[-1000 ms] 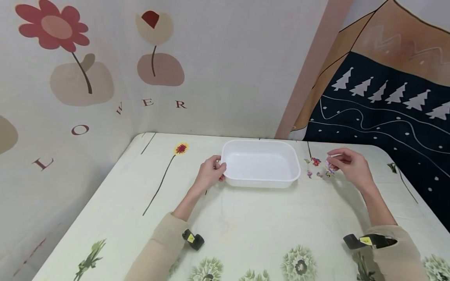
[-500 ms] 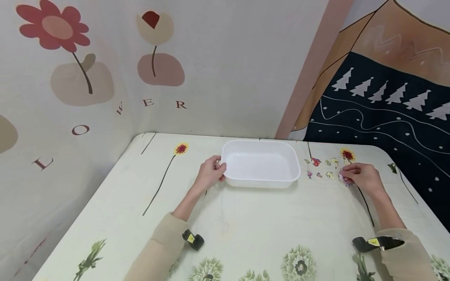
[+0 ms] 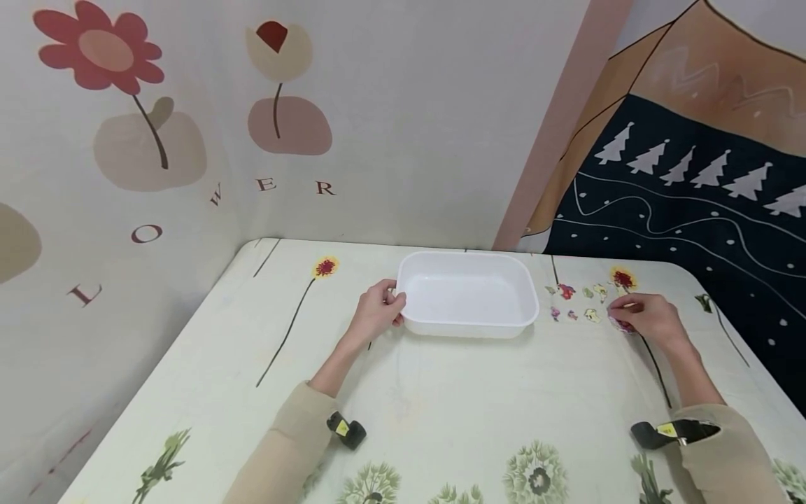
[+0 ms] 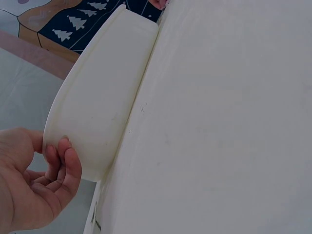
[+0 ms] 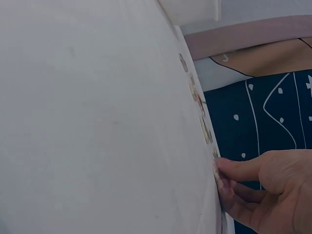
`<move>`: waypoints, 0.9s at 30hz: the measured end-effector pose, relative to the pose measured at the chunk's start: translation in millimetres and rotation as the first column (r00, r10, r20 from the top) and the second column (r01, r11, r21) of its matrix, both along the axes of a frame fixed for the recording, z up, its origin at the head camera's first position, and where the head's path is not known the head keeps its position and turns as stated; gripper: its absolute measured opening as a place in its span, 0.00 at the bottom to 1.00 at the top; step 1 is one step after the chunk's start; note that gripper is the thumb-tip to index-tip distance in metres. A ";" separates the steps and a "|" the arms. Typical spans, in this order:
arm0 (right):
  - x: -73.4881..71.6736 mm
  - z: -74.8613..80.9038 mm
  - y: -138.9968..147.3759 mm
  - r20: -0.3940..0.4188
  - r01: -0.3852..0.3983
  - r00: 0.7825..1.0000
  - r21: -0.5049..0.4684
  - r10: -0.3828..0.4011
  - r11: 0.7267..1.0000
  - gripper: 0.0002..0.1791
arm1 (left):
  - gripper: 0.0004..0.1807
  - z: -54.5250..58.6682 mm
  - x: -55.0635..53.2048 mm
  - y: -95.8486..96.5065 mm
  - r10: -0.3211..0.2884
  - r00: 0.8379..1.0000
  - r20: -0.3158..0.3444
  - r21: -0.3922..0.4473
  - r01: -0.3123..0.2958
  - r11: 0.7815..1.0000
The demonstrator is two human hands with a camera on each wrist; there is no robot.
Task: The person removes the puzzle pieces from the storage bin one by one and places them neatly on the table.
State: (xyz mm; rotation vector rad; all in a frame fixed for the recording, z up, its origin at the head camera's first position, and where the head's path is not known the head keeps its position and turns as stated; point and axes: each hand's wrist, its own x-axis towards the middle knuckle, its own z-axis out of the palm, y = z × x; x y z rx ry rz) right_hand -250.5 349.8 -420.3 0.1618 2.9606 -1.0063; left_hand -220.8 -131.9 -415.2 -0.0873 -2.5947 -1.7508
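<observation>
My left hand grips the left rim of a white rectangular plastic basin, which stands upright at the back of the table. In the left wrist view the thumb and curled fingers of this hand hold the rim of the basin. To the right, my right hand pinches a small flat purple flower-patterned piece at the tabletop, partly hidden by the fingers. Just left of it lie several small flat flower-shaped pieces, in two rough rows; one is red.
A flower-printed cloth covers the table. A pale wall hanging with printed flowers rises behind it, and a dark one with white trees stands at the right. Both sleeves carry a black strapped device.
My right hand has moved right and slightly toward me with the purple piece, lowering it to the cloth. Pieces it had covered now show. My left hand stays on the basin.
</observation>
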 end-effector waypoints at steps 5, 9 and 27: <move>0.0 0.8 -3.2 -0.008 -0.016 1.000 0.004 0.016 1.000 0.16 | 0.22 0.4 0.5 -0.1 0.009 1.000 0.011 -0.009 -0.008 1.000; 1.4 2.0 -4.3 -0.008 -0.026 1.000 -0.002 0.026 1.000 0.16 | 0.22 0.3 0.8 -0.6 0.009 1.000 0.027 -0.007 -0.009 1.000; 3.7 12.2 -8.3 -0.104 -0.038 0.993 0.141 0.053 0.989 0.16 | 0.22 4.7 -1.3 -5.4 0.010 0.999 0.033 0.068 -0.012 0.998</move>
